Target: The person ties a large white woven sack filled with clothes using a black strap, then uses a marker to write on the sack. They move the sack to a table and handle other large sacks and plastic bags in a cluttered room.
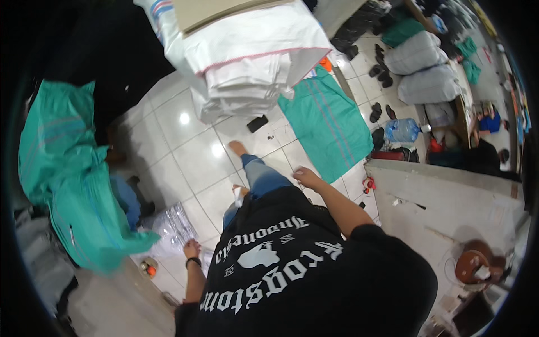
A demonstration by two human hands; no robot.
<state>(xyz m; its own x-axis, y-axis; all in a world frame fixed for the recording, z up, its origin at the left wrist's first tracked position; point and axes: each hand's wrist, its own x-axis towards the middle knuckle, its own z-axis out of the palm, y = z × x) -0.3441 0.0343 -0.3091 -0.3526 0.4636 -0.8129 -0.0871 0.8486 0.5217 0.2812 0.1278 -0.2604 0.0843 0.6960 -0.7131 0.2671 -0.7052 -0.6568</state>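
Observation:
My left hand (pixel 192 249) hangs low at my left side, a dark band round its wrist. Below and beside it lie clear plastic packets (pixel 171 229) on the floor. Its fingers are loosely bent, and I see nothing held in them. My right hand (pixel 306 177) is out in front of my hip, relaxed and seemingly without anything in it. Closest to that hand is a flat green woven sack (pixel 325 123) spread on the tiles. Ahead of me stands a big white woven sack (pixel 252 39) with folded white material (pixel 247 81) at its near side.
Full green sacks (pixel 84 208) stand to the left. A dark phone-like object (pixel 257 123) and a roll of red tape (pixel 368 183) lie on the tiled floor (pixel 185 151). At right are a low wall (pixel 443 191), sandals (pixel 375 112), a water jug (pixel 402 130) and stuffed white sacks (pixel 429 84).

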